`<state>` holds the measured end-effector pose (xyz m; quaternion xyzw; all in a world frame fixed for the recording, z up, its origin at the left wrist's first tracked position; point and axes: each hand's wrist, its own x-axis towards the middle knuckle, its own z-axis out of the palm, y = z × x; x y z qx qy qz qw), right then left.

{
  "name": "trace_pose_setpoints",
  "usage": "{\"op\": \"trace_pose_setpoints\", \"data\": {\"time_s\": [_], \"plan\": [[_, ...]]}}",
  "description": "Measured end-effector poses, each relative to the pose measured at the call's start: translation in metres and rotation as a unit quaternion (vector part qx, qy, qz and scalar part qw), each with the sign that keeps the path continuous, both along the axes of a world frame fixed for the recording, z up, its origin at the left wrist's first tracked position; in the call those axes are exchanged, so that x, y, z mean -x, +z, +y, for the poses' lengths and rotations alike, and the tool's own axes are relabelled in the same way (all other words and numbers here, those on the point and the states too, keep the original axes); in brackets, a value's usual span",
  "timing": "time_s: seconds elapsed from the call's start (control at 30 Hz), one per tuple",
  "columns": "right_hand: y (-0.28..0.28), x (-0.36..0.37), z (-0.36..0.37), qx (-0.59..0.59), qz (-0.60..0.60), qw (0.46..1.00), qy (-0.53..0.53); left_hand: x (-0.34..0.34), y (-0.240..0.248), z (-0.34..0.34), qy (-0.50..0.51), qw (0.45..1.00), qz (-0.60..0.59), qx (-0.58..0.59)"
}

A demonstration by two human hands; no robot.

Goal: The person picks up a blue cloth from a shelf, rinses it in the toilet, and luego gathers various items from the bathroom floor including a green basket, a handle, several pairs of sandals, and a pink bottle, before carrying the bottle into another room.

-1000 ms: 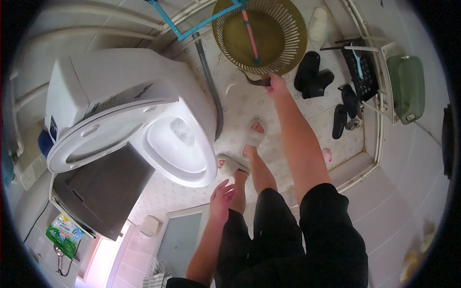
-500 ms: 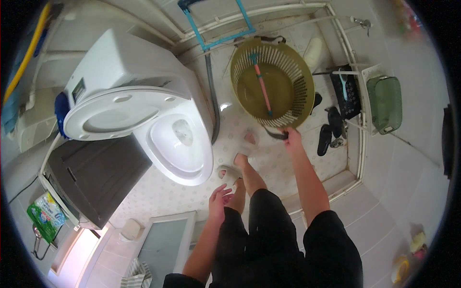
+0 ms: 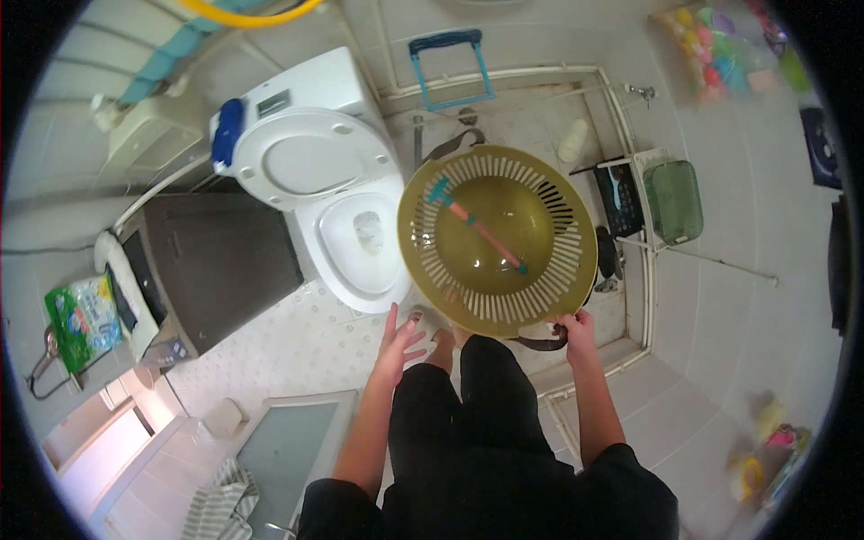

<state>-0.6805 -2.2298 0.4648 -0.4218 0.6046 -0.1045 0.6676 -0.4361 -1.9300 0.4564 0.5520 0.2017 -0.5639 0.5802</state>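
Beside you the white toilet stands with its lid up against the tank, left of the round olive-green slotted basket you hold over the tiled floor. In that basket a brush with a teal head and an orange handle lies slantwise across the bottom. Your right hand is clenched on the basket's dark handle at its near rim, while your left hand hangs free with the fingers spread wide, just below the toilet bowl and touching nothing.
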Motion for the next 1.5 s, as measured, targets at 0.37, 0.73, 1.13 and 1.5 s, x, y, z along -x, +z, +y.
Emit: {"op": "trace_pose_setpoints", "data": {"time_s": [0.37, 0.73, 1.13, 1.5], "plan": [[0.064, -0.074, 0.086, -0.083, -0.060, 0.979, 0.176, -0.024, 0.144, 0.102, -0.226, 0.660, -0.694, -0.179], [-0.022, -0.148, 0.109, -0.255, -0.054, 0.942, 0.211, -0.110, 0.136, 0.119, -0.562, 0.434, -0.698, -0.092], [-0.039, -0.274, 0.075, 0.299, 0.024, 0.711, 0.636, -0.202, 0.100, 0.025, -0.643, 0.459, -0.613, -0.002], [-0.179, -0.383, 0.138, 0.608, -0.285, 0.284, 0.685, -0.238, 0.132, -0.021, -0.693, 0.454, -0.560, 0.006]]}}
